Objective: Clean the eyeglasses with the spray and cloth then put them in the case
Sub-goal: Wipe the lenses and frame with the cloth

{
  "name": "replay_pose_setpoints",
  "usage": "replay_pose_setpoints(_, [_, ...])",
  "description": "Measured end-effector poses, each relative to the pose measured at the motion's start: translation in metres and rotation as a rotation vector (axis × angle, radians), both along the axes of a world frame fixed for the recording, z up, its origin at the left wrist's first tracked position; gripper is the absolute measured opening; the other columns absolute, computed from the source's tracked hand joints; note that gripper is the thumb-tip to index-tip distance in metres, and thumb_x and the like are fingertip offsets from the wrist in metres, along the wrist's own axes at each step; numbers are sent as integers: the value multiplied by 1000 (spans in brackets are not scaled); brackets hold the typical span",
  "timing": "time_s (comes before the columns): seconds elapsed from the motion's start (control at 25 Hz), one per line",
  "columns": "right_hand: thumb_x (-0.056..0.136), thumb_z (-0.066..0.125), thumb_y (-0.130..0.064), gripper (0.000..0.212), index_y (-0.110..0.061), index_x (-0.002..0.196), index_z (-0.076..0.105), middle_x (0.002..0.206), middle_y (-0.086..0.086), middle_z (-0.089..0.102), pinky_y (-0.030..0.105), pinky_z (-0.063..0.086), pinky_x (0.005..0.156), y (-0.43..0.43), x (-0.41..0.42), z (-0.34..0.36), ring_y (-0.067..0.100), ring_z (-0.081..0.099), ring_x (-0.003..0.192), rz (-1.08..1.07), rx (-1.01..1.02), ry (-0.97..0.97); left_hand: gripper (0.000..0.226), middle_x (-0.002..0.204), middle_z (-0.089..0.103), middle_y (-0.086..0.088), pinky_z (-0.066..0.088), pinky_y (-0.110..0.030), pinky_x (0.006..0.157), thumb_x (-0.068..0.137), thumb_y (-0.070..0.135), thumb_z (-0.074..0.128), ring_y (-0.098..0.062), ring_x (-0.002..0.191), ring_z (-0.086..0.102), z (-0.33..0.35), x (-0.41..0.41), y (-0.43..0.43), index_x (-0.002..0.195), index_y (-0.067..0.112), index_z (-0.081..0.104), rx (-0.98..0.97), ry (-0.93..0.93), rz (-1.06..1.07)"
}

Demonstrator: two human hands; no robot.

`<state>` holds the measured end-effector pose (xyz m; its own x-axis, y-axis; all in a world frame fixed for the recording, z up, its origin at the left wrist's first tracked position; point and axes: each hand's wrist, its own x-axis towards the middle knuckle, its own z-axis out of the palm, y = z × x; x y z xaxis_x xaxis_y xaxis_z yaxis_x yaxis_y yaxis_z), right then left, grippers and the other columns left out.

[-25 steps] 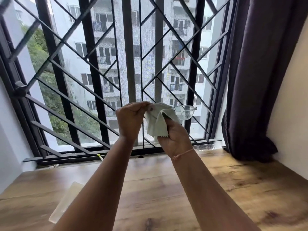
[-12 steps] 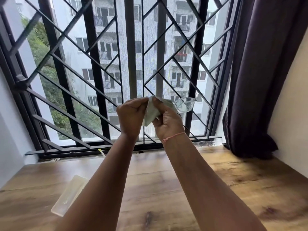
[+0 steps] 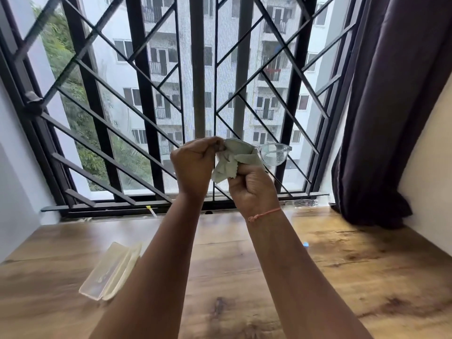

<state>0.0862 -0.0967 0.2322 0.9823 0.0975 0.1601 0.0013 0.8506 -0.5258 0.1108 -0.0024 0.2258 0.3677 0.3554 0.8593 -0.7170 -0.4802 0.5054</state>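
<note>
The clear-framed eyeglasses point(image 3: 275, 154) are up against the window grille point(image 3: 144, 94), their left end pinched in the curled left hand point(image 3: 193, 165). The right hand point(image 3: 252, 189) grips the pale green cloth point(image 3: 232, 160), bunched over what looks like one lens. The translucent case point(image 3: 110, 272) lies on the wooden table point(image 3: 342, 277).

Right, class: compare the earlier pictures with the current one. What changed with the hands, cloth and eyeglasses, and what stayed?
The right hand rubbed the cloth up over one lens, then back down; the cloth, first draped over that hand, is now bunched. Unchanged: the left hand grips the eyeglasses, their other lens bare, and the case lies on the table.
</note>
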Motion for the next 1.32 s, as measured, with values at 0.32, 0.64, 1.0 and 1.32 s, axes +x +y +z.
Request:
replay_pose_setpoints(0.32, [79, 66, -4, 9, -5, 71, 64, 67, 8, 66, 25, 55, 55, 5, 0, 12, 15, 63, 56, -124, -59, 84, 15, 76, 72, 0, 52, -26, 63, 74, 6, 63, -5, 70, 65, -4, -7, -3, 82, 7, 75, -13, 21, 4])
replay_pose_setpoints(0.64, [88, 38, 12, 38, -4, 67, 65, 63, 13, 68, 32, 57, 70, -5, 0, 6, 21, 67, 59, -5, 54, 15, 15, 75, 67, 10, 56, -31, 68, 72, 3, 67, -7, 72, 67, -1, -5, 2, 83, 8, 75, -90, 31, 23])
replay_pose_setpoints(1.0, [71, 63, 18, 22, 1, 84, 61, 86, 17, 62, 26, 57, 58, 10, -10, 7, 18, 63, 64, -173, -99, 107, 13, 75, 74, -9, 49, -19, 64, 73, 6, 64, -5, 71, 64, -12, -13, -3, 81, 5, 75, -60, 56, 44])
replay_pose_setpoints(1.32, [87, 49, 5, 16, -4, 81, 61, 76, 12, 61, 22, 55, 51, -2, -9, 7, 17, 61, 62, -63, -18, 88, 16, 77, 67, 6, 53, -25, 67, 72, 7, 68, -3, 73, 64, -6, -12, 4, 87, 6, 74, -109, 63, 20])
